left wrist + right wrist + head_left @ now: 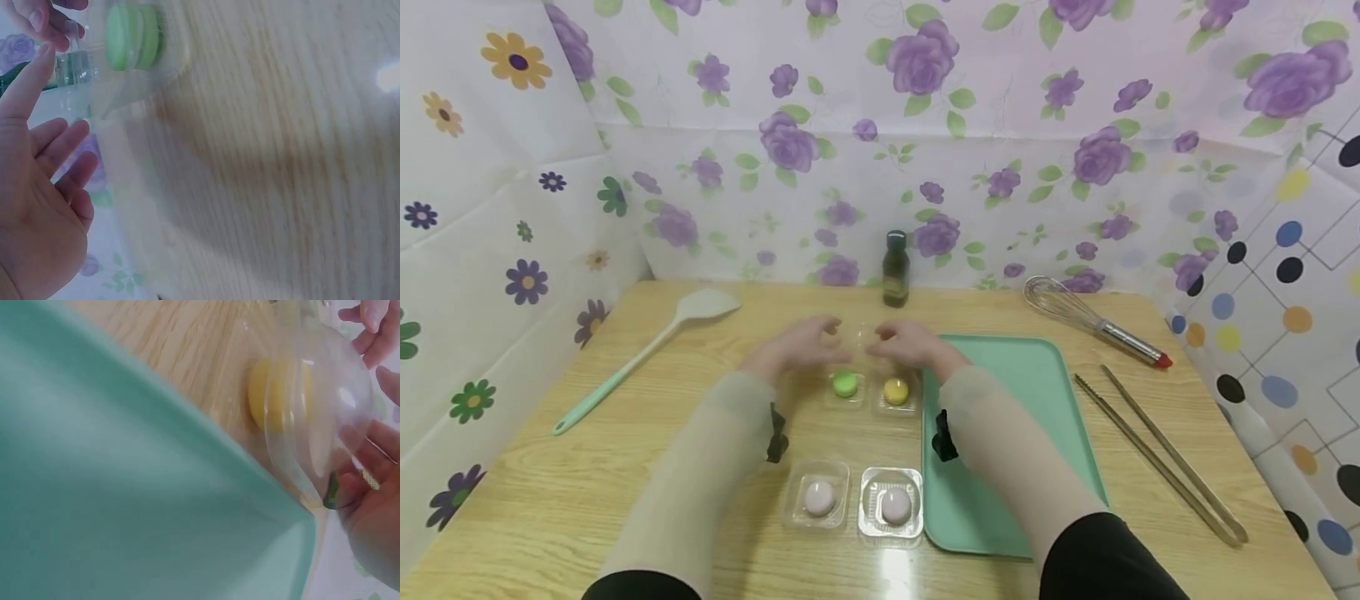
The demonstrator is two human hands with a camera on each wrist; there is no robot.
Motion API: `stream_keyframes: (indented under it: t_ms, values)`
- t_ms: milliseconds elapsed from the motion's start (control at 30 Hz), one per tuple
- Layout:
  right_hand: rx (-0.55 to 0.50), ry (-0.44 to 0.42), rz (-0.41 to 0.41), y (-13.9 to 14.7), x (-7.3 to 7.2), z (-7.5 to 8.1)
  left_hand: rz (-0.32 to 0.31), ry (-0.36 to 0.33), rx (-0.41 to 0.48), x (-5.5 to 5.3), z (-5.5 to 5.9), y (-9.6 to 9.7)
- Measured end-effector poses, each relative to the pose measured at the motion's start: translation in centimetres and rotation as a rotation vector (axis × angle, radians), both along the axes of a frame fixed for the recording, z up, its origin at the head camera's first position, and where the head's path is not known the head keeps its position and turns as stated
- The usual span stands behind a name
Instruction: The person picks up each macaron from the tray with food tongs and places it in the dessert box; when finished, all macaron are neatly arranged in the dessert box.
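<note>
My left hand (805, 343) and right hand (912, 343) face each other beyond two macarons, one green (845, 383) and one yellow (896, 392), in clear plastic trays. A clear domed plastic lid (340, 387) stands between the hands, above the yellow macaron's tray. The right fingers (374, 447) curl against its edge, partly seen through the plastic. My left thumb (28, 87) stretches out beside clear plastic (74, 72), its other fingers loosely bent; whether they touch it is hard to tell. Closer to me, two pale pink macarons (819, 498) (896, 506) sit in clear trays.
A green tray (1011, 500) lies under my right forearm. Tongs (1165, 454) and a whisk (1086, 321) are farther right. At the back stands a dark bottle (895, 271); on the left lies a spatula (647, 350). Patterned cloth walls (820, 208) border the wooden table.
</note>
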State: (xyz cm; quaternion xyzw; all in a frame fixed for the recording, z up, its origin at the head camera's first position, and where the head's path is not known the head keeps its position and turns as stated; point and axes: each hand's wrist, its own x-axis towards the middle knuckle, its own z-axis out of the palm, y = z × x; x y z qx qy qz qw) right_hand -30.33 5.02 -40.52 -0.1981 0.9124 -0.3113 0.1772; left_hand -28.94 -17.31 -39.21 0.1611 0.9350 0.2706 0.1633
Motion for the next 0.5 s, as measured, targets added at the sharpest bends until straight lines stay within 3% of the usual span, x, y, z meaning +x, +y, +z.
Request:
stream_keyframes:
  t_ms: [167,400,500]
  values:
    - [-0.016,0.073,-0.013,0.7,0.1,0.6,-0.029,0.064,0.029,0.0,0.6,0.0]
    - [-0.02,0.133,0.074,1.5,0.5,1.4,-0.043,0.114,0.049,0.3,1.4,0.0]
    - [-0.031,0.143,0.103,1.5,1.0,1.8,-0.049,0.138,0.02,0.4,1.4,0.1]
